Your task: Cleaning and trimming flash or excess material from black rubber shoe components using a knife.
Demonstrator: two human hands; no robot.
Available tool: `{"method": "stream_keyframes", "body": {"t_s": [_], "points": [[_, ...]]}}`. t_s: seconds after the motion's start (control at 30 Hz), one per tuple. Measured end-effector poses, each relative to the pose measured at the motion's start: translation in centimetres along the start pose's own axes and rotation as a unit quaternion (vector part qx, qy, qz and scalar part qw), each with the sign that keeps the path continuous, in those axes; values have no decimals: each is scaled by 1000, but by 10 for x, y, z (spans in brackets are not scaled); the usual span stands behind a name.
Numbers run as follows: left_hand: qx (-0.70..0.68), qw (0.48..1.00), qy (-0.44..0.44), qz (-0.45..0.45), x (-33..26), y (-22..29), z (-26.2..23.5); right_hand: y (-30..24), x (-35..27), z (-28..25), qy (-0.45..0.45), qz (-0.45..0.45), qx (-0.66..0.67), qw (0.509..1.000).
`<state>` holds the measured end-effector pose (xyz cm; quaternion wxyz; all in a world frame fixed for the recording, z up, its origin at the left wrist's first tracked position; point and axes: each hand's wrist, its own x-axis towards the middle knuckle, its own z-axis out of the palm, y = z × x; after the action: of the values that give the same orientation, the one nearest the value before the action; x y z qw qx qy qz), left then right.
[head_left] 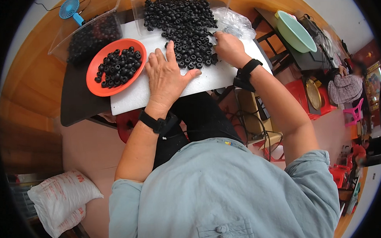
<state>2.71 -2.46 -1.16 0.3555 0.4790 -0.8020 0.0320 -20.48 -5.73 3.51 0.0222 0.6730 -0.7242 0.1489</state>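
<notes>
A loose pile of small black round pieces with holes in them (192, 47) spreads over a white foam board (129, 98). My left hand (166, 75) lies at the pile's left edge, palm down and fingers spread, holding nothing. At the right edge of the pile, my right hand (230, 48) is closed, its fingers curled in. Something dark shows at its fingertips, too small to make out. An orange-red bowl (98, 89) with many of the same black pieces stands just left of my left hand.
A clear bin (58, 50) with dark pieces stands at the far left, near a blue fan (69, 8). Crumpled clear plastic (235, 23) lies at the far right of the board. Further right are a pale green basin (296, 31) and a seated person (344, 88).
</notes>
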Motion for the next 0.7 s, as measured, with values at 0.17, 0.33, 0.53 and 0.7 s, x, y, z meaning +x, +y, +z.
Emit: {"method": "stream_keyframes", "body": {"t_s": [0.17, 0.33, 0.53, 0.7], "points": [[-14, 999, -29, -25, 3, 3, -5, -15, -15, -15, -37, -10, 49, 998], [2, 1000, 10, -5, 2, 0, -1, 5, -7, -12, 64, 33, 24, 997], [-22, 1000, -2, -2, 1, -1, -1, -10, -12, -10, -10, -3, 23, 1000], [-17, 1000, 17, 13, 0, -3, 2, -16, -19, 0, 5, -30, 39, 999]]}}
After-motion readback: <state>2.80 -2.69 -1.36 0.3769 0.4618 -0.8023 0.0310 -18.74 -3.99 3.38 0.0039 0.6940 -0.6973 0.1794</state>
